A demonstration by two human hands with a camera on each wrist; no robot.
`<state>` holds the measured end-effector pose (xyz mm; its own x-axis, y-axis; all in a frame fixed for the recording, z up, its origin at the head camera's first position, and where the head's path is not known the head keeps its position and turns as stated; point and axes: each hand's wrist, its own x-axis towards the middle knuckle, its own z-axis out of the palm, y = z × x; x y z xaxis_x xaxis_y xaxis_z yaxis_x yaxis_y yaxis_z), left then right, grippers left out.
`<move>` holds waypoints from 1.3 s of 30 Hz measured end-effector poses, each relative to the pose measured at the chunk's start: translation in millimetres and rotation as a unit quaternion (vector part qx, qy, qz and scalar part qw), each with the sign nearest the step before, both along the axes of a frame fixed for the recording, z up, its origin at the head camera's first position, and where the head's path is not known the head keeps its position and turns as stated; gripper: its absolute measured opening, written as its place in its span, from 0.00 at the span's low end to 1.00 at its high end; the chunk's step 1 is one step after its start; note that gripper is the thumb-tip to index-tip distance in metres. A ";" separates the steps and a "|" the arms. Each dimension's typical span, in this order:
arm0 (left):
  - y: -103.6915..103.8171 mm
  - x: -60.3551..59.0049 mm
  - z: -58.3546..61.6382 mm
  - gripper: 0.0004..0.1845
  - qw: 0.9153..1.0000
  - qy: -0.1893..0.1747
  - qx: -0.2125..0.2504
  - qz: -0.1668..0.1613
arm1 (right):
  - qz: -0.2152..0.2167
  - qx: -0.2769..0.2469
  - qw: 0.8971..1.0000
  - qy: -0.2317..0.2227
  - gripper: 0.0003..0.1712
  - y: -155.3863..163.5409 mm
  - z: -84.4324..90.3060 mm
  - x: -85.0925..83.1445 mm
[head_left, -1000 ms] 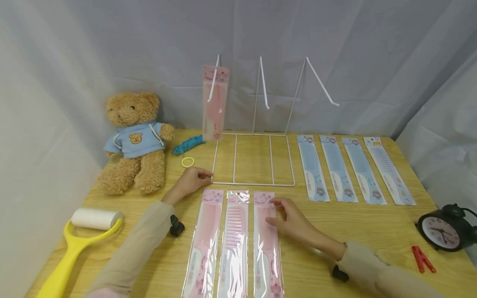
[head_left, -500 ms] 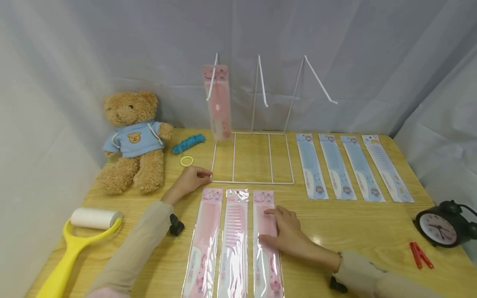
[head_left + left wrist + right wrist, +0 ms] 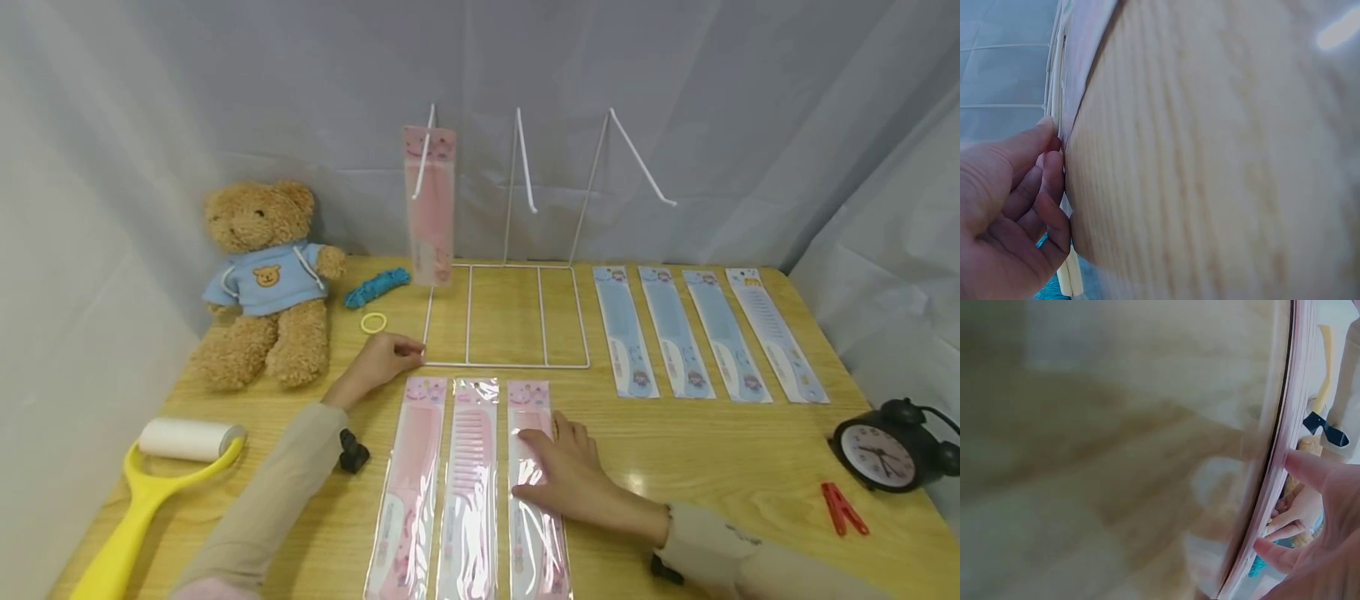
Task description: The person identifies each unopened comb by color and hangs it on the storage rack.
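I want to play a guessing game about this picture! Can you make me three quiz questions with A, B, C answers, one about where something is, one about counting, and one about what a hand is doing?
1. Where is the teddy bear?
A. At the table's back left
B. Beside the clock
C. On the wire rack

2. How many blue comb packs lie in the row on the right?
A. Two
B. Four
C. Six

3. What is the right hand doing?
A. Holding the red clothespin
B. Resting on a pink comb pack
C. Lifting the lint roller

Answers:
1. A: the bear sits at the far left, by the curtain.
2. B: four lie side by side, right of the wire rack.
3. B: its fingers lie flat on the rightmost pink comb pack.
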<state>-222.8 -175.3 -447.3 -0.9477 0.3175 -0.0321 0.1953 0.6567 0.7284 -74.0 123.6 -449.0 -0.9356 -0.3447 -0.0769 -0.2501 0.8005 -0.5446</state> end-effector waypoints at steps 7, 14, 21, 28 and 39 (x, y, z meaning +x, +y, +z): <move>-0.7 -0.2 -2.2 0.14 1.000 0.003 -0.002 0.005 | -0.020 -0.025 0.999 -0.044 0.41 -7.2 6.6 -1.5; -0.9 -1.4 -2.5 0.14 1.000 0.001 -0.005 0.008 | -0.035 -0.034 0.996 -0.072 0.43 -7.4 12.3 -7.5; -0.8 -1.2 -2.2 0.14 1.000 0.001 -0.002 0.006 | -0.036 -0.047 0.996 -0.070 0.46 -4.0 10.9 -12.9; -0.7 0.3 -0.4 0.13 1.000 0.001 -0.001 0.005 | -0.022 -0.038 0.995 -0.091 0.48 1.8 7.6 -18.7; 0.0 0.8 -1.1 0.13 1.000 0.007 -0.001 0.008 | -0.034 -0.033 0.993 -0.109 0.47 4.5 11.1 -18.0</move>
